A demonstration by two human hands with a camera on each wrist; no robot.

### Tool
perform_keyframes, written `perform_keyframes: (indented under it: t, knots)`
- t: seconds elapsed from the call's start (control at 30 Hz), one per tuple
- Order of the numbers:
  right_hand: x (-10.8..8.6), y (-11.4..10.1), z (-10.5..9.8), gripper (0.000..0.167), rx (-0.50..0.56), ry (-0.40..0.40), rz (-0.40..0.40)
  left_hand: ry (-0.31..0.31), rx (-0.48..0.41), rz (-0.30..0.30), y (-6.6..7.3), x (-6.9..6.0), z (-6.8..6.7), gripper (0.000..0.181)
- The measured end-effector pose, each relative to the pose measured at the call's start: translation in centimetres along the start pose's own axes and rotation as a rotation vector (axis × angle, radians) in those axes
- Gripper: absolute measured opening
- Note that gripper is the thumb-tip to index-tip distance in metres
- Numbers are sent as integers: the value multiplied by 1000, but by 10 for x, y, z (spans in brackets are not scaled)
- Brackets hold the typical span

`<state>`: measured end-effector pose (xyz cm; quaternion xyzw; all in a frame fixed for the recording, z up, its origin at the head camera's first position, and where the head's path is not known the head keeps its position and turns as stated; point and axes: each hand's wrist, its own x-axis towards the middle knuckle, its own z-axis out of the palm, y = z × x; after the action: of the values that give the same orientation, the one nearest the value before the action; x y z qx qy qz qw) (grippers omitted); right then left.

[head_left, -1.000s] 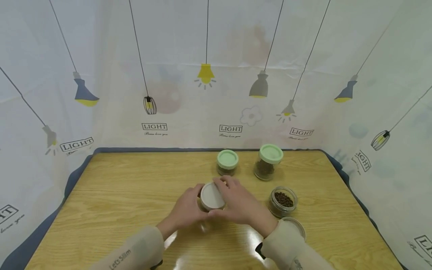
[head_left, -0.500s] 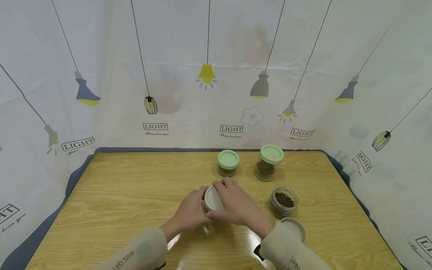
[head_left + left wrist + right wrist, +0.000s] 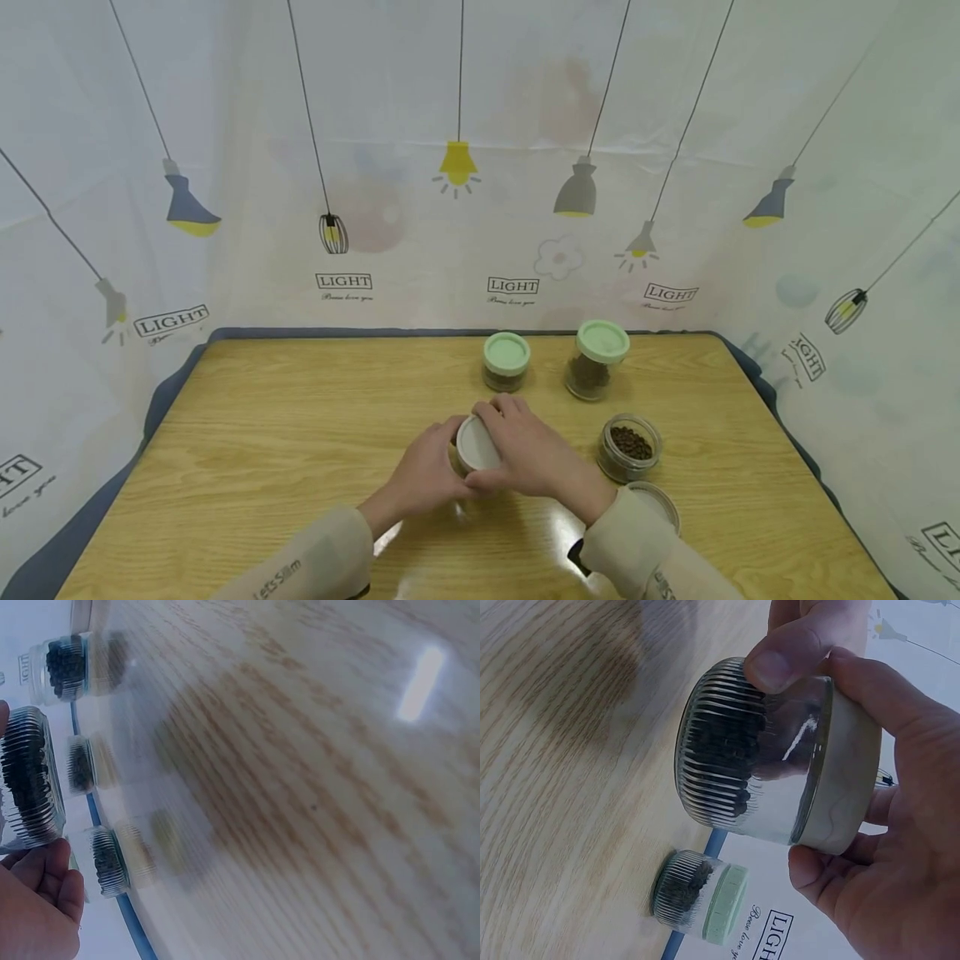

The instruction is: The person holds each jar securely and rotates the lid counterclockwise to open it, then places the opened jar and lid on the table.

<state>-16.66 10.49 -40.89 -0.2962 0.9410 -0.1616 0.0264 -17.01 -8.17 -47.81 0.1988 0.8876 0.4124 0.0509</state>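
Note:
Above the table's middle I hold a ribbed glass jar (image 3: 724, 750) partly filled with dark beans. My left hand (image 3: 423, 467) grips the glass body. The fingers and thumb of my right hand (image 3: 532, 450) curl round its pale grey lid (image 3: 477, 443), which sits on the jar's mouth and is partly covered by that hand. In the right wrist view the jar appears tipped sideways because of the camera angle. The left wrist view shows only the ribbed lower part of the jar at its left edge.
Two jars with light green lids, one small (image 3: 506, 362) and one taller (image 3: 596, 360), stand at the back. On the right is an uncovered jar (image 3: 629, 448) of brown beans. A loose lid (image 3: 655, 504) lies before it, partly hidden by my right sleeve.
Both hands and the jar have shifted slightly right since a second ago. The right hand has turned a little and covers more of the lid. Over the last half second little has moved.

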Motion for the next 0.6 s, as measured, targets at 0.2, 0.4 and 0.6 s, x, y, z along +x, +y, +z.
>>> perform_keyframes:
  t: [0.2, 0.4, 0.6]
  knots:
    - [-1, 2, 0, 76, -20, -6, -20, -5, -12, 4, 1, -1, 1, 92]
    - [0, 4, 0, 76, -19, -22, -28, -8, -41, -8, 2, -2, 2, 94]
    - [2, 6, -2, 77, 9, -26, 15, -5, -109, -8, 4, -2, 5, 89]
